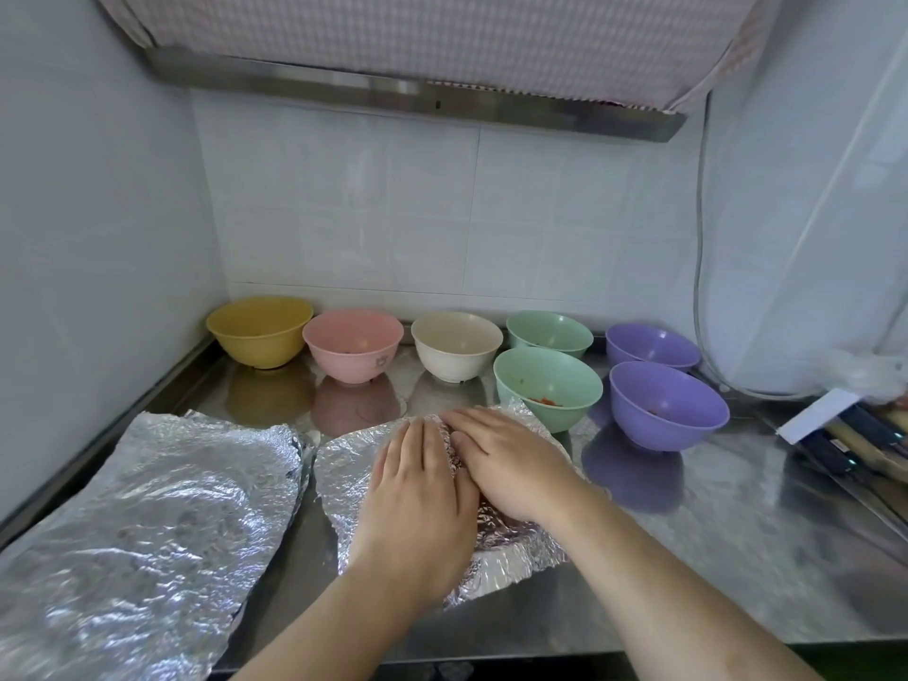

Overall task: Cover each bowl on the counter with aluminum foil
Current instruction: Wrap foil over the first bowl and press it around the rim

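— What are the hands doing from where you're standing?

— Both are lying flat, fingers straight, on a crumpled foil sheet at the front of the steel counter. The left hand is pressing down on the middle of it, and the right hand is lying just beside it, the fingertips of the two nearly meeting. Neither hand is gripping anything; the foil is sitting under the palms, spreading out past them on the left and toward the near edge.

— Is a bowl sitting under that foil?

— I cannot tell; the sheet is humping up, but the hands are hiding what is beneath.

— And the other bowls?

— They are standing uncovered in a row along the back wall: a yellow bowl, a pink bowl, a cream bowl, a far green bowl and a far purple bowl. A near green bowl is touching the foil's far corner, just beyond the right fingertips, with a near purple bowl beside it.

— Anything else?

— A second foil sheet is lying flat on the left, just beside the first.
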`<state>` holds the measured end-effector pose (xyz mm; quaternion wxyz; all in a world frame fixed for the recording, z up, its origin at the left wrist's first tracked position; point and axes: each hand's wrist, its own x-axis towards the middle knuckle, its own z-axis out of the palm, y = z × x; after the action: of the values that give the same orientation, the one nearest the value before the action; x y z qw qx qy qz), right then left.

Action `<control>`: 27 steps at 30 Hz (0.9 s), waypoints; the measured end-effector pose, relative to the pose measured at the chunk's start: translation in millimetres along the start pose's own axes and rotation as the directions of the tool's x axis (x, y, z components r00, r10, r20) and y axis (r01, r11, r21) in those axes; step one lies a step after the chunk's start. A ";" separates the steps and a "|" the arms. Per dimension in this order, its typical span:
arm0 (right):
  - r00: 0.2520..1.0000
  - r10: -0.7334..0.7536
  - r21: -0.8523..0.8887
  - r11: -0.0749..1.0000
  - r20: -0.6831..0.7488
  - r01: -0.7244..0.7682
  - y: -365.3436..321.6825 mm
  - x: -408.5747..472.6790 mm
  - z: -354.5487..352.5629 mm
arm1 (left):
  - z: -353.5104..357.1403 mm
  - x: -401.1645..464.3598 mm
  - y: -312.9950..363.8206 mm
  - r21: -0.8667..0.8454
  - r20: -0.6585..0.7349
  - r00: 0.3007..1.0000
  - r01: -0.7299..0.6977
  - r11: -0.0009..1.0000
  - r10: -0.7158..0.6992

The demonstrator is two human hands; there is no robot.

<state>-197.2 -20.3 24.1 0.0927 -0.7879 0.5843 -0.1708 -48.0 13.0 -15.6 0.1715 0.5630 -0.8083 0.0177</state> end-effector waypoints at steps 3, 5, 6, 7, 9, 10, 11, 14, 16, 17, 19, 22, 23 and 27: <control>0.999 0.037 0.006 0.999 0.008 -0.037 -1.7 -1.6 -3.2 | -4.1 -15.2 11.1 -0.138 -0.045 0.995 0.078 0.987 -0.085; 0.997 0.064 0.064 0.996 0.033 -0.066 -0.9 -2.3 -5.6 | -4.1 -18.0 11.5 -0.171 -0.040 0.994 0.096 0.981 -0.105; 0.996 0.089 0.098 0.991 0.023 -0.090 0.1 -3.5 -6.5 | -4.5 -17.2 10.7 -0.171 -0.031 0.994 0.102 0.980 -0.108; 0.993 0.119 0.116 0.986 0.001 -0.118 1.2 -6.5 -6.8 | -5.8 -16.1 10.5 -0.167 -0.028 0.994 0.103 0.981 -0.109; 0.988 0.149 0.099 0.984 -0.031 -0.145 3.2 -14.9 -6.9 | -6.9 -13.4 8.6 -0.151 -0.020 0.995 0.097 0.984 -0.101; 0.988 0.152 0.081 0.985 -0.026 -0.149 3.7 -19.9 -6.4 | -8.1 -12.9 7.8 -0.151 -0.009 0.996 0.088 0.985 -0.090; 0.988 0.150 0.067 0.987 -0.026 -0.148 4.2 -24.6 -3.3 | -8.7 -12.7 6.2 -0.158 0.005 0.997 0.081 0.984 -0.081; 0.983 0.177 0.084 0.981 -0.048 -0.173 7.2 -28.2 3.7 | -14.1 -6.0 3.9 -0.210 0.039 0.996 0.090 0.974 -0.084; 0.988 0.156 0.022 0.988 -0.020 -0.156 8.6 -26.8 8.5 | -19.7 6.7 5.5 -0.328 0.035 0.989 0.150 0.933 -0.147; 0.990 0.132 -0.016 0.991 -0.039 -0.133 9.4 -26.0 10.1 | -21.2 13.5 5.3 -0.341 0.055 0.984 0.180 0.923 -0.172; 0.976 0.185 0.104 0.979 -0.116 -0.173 9.5 -28.5 12.1 | -18.4 21.5 5.3 -0.305 0.086 0.982 0.184 0.934 -0.166; 0.935 0.230 0.190 0.965 -0.270 -0.182 5.1 -42.2 18.0 | -10.6 22.8 5.2 -0.282 0.092 0.978 0.205 0.937 -0.186; 0.929 0.188 0.134 0.979 -0.319 -0.152 5.8 -47.3 22.7 | -8.0 22.8 4.9 -0.274 0.062 0.982 0.191 0.943 -0.181; 0.962 0.117 0.039 0.993 -0.246 -0.111 14.0 -54.3 32.9 | -2.4 23.6 -0.7 -0.217 0.009 0.993 0.116 0.969 -0.116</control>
<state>-211.3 25.5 -19.9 0.0383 -0.7242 0.6337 -0.2693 -54.0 -8.1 -6.4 0.2343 0.5871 -0.7708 -0.0798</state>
